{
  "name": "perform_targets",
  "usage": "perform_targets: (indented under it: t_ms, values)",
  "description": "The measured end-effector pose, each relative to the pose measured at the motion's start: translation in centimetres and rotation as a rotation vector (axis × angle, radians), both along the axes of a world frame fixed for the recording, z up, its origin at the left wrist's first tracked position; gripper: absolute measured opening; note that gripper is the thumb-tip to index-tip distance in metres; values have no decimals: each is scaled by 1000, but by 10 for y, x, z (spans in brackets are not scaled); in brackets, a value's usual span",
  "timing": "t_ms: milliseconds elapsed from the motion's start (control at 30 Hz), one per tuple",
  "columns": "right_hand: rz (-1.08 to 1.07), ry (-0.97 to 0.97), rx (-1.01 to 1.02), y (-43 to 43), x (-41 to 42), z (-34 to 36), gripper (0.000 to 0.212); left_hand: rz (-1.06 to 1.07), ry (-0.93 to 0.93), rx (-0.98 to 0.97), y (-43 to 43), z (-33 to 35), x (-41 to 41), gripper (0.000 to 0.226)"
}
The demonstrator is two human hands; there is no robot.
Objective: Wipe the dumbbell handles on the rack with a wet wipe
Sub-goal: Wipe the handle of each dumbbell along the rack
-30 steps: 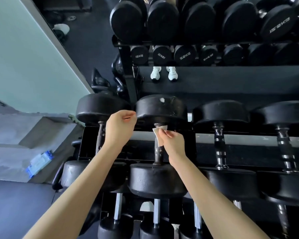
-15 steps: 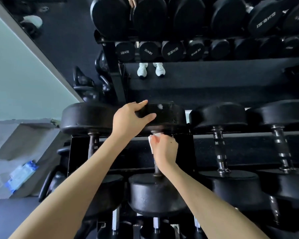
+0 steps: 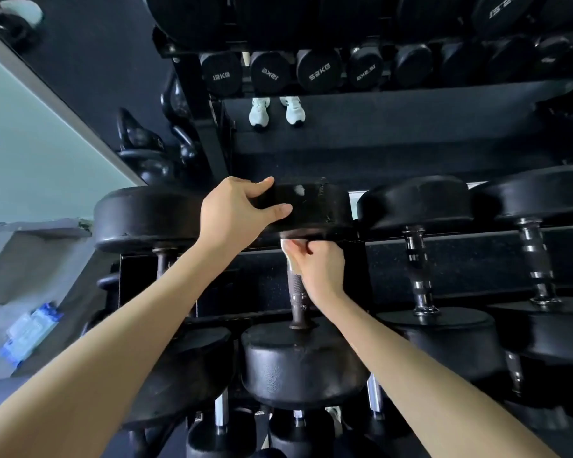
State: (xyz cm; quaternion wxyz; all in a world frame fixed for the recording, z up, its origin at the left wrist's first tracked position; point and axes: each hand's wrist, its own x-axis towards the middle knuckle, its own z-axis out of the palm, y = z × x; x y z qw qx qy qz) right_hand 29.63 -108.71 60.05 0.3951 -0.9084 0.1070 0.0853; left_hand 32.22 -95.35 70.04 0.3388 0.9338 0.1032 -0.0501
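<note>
A black dumbbell lies on the rack in the middle of the view, its dark knurled handle [image 3: 297,297] running away from me between a near head [image 3: 303,365] and a far head [image 3: 315,206]. My right hand [image 3: 318,269] grips the upper part of that handle through a white wet wipe [image 3: 290,261], which peeks out at the left of my fingers. My left hand [image 3: 239,211] holds the far head, thumb on its lower edge and fingers over the top.
Neighbouring dumbbells lie close on both sides, a rusty-handled one [image 3: 161,259] on the left and chrome-handled ones [image 3: 417,269] on the right. A mirror behind shows more dumbbells and white shoes [image 3: 277,110]. A blue wipe packet [image 3: 30,328] lies on a grey ledge at the left.
My left hand moved from beside the far head onto it and took hold. My right hand with the wipe closed round the top of the handle. The camera came nearer.
</note>
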Motion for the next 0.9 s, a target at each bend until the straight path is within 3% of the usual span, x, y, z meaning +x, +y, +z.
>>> perform_targets:
  t_ms: [100, 233, 333, 500, 567, 633, 900]
  values:
    - [43, 47, -284, 19, -2, 13, 50, -4, 0, 18, -1, 0, 1, 56]
    - [-44, 59, -271, 24, -1, 14, 48, 3, 4, 7, -2, -2, 0, 55]
    - [-138, 79, 42, 14, 3, 3, 44, 13, -1, -9, -2, -1, -1, 55]
    - [-124, 523, 850, -21, 16, 2, 27, 11, -1, -26, -3, 0, -3, 56]
    - [-91, 544, 922, -23, 15, 1, 24, 22, 5, -43, -3, 2, -3, 55]
    - [-41, 467, 844, -21, 11, -3, 21, 30, 5, -59, -3, 3, -4, 55]
    - [245, 201, 130, -16, -20, -14, 32, 18, -2, -53, -4, 6, -6, 54]
